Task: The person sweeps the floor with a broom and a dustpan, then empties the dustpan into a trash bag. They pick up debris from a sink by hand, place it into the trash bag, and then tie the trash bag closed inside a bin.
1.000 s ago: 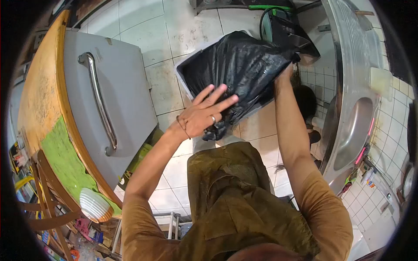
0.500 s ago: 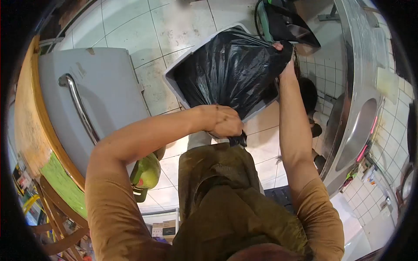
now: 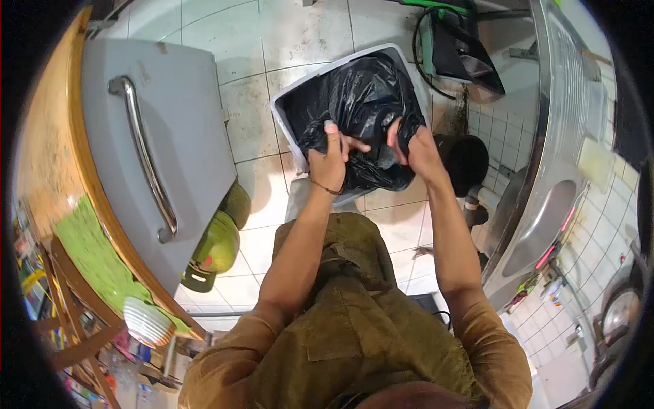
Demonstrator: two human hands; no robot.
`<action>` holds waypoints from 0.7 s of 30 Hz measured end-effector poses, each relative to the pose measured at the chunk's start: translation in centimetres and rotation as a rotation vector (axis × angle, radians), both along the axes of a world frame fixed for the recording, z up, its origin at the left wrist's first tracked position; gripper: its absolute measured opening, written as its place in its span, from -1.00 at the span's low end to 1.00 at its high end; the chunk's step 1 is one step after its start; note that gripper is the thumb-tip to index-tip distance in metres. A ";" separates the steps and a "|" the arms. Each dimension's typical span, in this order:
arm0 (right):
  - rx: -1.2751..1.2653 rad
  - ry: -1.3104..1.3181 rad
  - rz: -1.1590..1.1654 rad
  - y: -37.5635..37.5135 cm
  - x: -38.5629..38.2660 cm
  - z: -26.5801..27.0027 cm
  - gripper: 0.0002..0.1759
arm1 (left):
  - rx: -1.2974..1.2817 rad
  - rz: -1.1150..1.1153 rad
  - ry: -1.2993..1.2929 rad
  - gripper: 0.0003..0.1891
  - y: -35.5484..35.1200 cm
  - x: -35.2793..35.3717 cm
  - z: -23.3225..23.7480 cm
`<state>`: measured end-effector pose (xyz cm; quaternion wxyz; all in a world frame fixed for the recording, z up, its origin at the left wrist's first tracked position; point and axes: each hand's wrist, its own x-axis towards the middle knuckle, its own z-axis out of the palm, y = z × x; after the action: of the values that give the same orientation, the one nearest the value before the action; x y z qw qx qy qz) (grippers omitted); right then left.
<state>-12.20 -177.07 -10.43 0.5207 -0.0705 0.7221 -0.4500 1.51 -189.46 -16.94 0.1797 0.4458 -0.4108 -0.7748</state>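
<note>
White floor tiles (image 3: pixel 300 31), stained along the grout, surround the grey plastic bin (image 3: pixel 283 116). In it sits the black bag (image 3: pixel 361 92), thin, glossy and crumpled. At the bin's near edge my left hand (image 3: pixel 328 158) and right hand (image 3: pixel 419 150) each pinch a fold of film, close together. Gripping bunched plastic rather than one layer, and pulling evenly, seems wisest. Left of the bin stands a smooth grey door (image 3: pixel 194 129) with a curved steel handle (image 3: pixel 143 157).

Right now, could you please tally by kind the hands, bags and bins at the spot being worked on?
Hands: 2, left hand and right hand, both gripping the bag
Black bin bag: 1
Grey bin around it: 1
Total: 4
</note>
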 end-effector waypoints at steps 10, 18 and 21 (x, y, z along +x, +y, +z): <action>-0.627 -0.088 -0.881 5.4 -4.3 -0.8 -0.73 | 0.064 -0.102 0.335 -0.60 -3.4 3.6 0.2; -0.576 -0.007 -0.589 9.3 -6.8 0.0 -0.17 | -0.707 -0.357 0.261 0.48 -8.0 9.7 -0.5; -0.304 0.376 -0.077 10.4 -7.4 -1.4 0.15 | -1.039 -0.784 -0.084 0.67 -8.8 9.4 1.6</action>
<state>-19.55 -166.65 -11.78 0.3431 -0.2031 0.7325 -0.5518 10.95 -198.22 -15.34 0.0598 0.1478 -0.8707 -0.4652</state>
